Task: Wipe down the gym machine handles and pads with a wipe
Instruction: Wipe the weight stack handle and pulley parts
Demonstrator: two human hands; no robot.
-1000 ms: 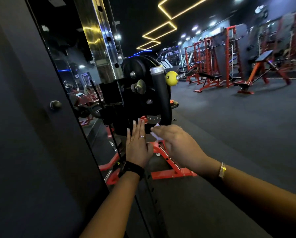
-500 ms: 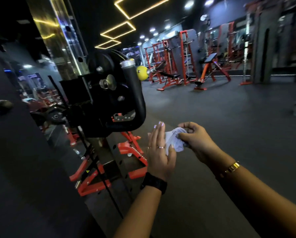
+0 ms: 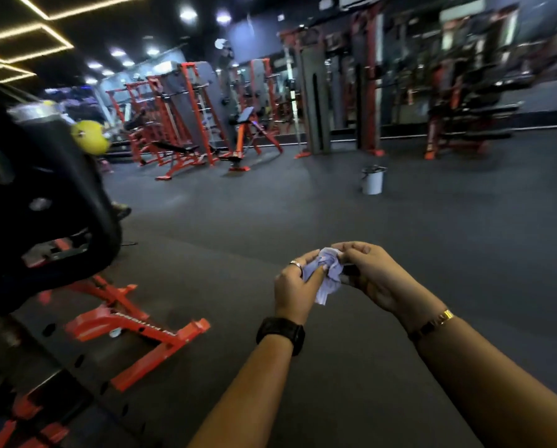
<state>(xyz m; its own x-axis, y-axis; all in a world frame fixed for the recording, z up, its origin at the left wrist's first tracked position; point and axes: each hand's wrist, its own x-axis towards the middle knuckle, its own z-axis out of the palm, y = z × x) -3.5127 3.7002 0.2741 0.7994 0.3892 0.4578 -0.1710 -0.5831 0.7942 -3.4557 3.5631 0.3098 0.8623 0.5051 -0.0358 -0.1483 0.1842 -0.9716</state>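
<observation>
Crumpled white wipe (image 3: 327,273) sits bunched between both hands, left hand (image 3: 294,291) and right hand (image 3: 372,279) each pinching it, well clear of the black padded machine handle (image 3: 86,189).

Nothing legible. One line of dark lettering on red base bar (image 3: 144,325) at lower left (smeared by blur, letters not decipherable). Far racks (image 3: 186,124) too blurred for signs.

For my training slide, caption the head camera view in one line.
Left hand and right hand hold a crumpled wipe above the gym floor, black machine pad at left.
</observation>
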